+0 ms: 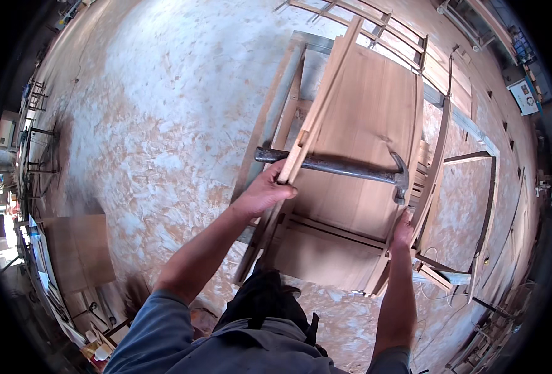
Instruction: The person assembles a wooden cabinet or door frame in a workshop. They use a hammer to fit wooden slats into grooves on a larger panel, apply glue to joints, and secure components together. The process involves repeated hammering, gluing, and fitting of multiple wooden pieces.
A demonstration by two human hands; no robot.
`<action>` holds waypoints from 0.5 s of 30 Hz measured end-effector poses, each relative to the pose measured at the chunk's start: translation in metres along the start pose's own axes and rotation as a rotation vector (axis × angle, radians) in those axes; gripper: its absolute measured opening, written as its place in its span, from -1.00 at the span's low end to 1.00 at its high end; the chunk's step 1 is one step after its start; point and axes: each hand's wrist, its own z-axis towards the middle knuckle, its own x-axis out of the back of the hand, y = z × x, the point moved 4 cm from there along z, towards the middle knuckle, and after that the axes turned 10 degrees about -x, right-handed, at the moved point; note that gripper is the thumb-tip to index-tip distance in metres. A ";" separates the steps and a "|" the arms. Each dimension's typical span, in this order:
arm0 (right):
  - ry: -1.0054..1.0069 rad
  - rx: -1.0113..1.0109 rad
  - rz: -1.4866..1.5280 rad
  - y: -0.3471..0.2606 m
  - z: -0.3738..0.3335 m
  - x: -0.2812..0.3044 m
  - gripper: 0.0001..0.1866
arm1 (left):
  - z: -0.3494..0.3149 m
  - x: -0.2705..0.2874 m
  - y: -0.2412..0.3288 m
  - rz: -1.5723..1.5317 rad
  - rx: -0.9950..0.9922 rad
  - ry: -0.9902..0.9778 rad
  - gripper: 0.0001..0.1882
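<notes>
A wooden frame with a broad flat panel (pixel 366 118) stands in front of me. My left hand (pixel 268 192) is wrapped round its left wooden rail (pixel 319 115), thumb on the near side. On the right, my right hand (pixel 403 230) grips the frame's right rail (pixel 382 269); some of its fingers are hidden. Crosswise over the panel lies a claw hammer (pixel 350 168) with a dark handle. Its handle end sticks out left of the left rail, just above my left hand, and its metal head is just beyond my right hand. Neither hand holds the hammer.
Beneath and behind the panel are bench-like supports (pixel 475 153) with metal and wooden bars. A slatted wooden frame (pixel 375 28) stands at the far end. A brown board (pixel 79 249) is at the left, and a white-and-blue box (pixel 524 96) at the far right. Cable lies on the stained floor.
</notes>
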 end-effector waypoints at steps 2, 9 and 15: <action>0.017 0.025 -0.090 -0.002 0.018 0.010 -0.19 | 0.002 -0.009 -0.006 0.036 0.013 -0.048 -0.32; 0.015 0.323 -0.163 -0.023 -0.013 0.017 -0.33 | -0.016 0.008 0.008 -0.001 0.018 0.003 -0.39; 0.129 0.614 -0.081 -0.031 -0.021 0.042 -0.49 | 0.012 0.077 0.021 0.253 0.015 0.141 -0.40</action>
